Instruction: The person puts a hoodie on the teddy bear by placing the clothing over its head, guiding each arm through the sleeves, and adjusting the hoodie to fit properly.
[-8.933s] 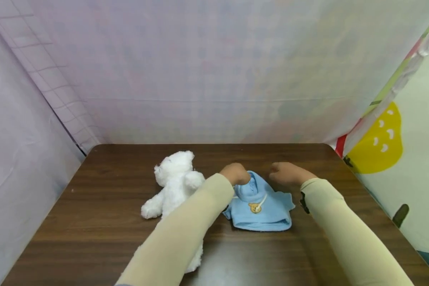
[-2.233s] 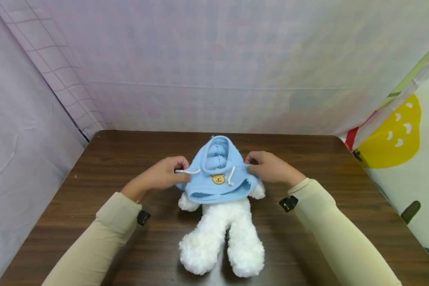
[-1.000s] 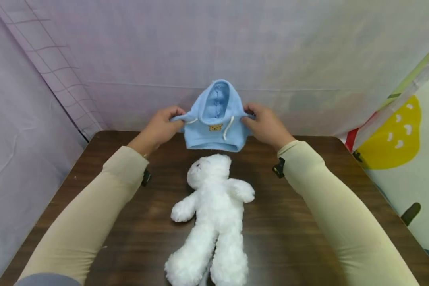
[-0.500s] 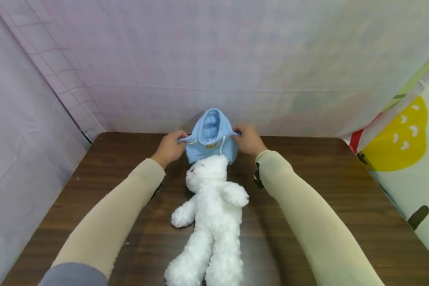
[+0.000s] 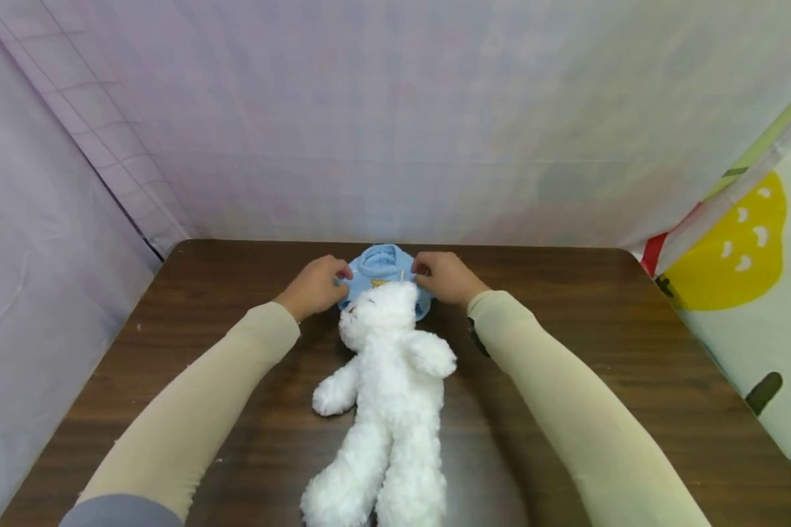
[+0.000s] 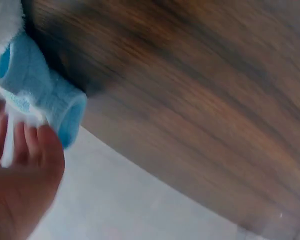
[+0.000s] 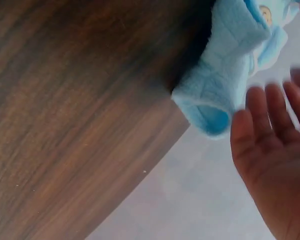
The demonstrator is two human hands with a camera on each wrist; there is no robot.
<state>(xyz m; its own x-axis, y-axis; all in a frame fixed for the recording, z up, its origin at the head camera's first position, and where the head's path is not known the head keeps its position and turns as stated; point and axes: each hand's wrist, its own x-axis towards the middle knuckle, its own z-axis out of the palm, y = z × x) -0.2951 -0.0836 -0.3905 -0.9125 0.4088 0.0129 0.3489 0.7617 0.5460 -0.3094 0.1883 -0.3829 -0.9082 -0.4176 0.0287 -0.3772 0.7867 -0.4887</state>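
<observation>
A white plush bear (image 5: 395, 380) lies on its back along the table, head toward the far edge. Behind its head, a small blue hoodie (image 5: 368, 272) rests near that edge, the bear's head covering its lower part. My left hand (image 5: 318, 285) is at the hoodie's left side, fingers loosely bent. On the opposite side is my right hand (image 5: 448, 279). In the right wrist view, its fingers (image 7: 264, 112) extend beside a sleeve of the hoodie (image 7: 225, 65) with nothing gripped. The left wrist view is blurred, showing loose fingers (image 6: 49, 145) close to the other sleeve (image 6: 65, 107).
The brown wooden table (image 5: 567, 351) ends at a straight far edge just beyond the hoodie. Behind it hangs a pale patterned curtain (image 5: 395, 146). A white panel with a yellow print (image 5: 732, 256) stands at the right.
Earlier the hoodie was lifted off the bear by both hands. Over the last second it came down behind the bear's head, and the fingers have loosened from its sleeves.
</observation>
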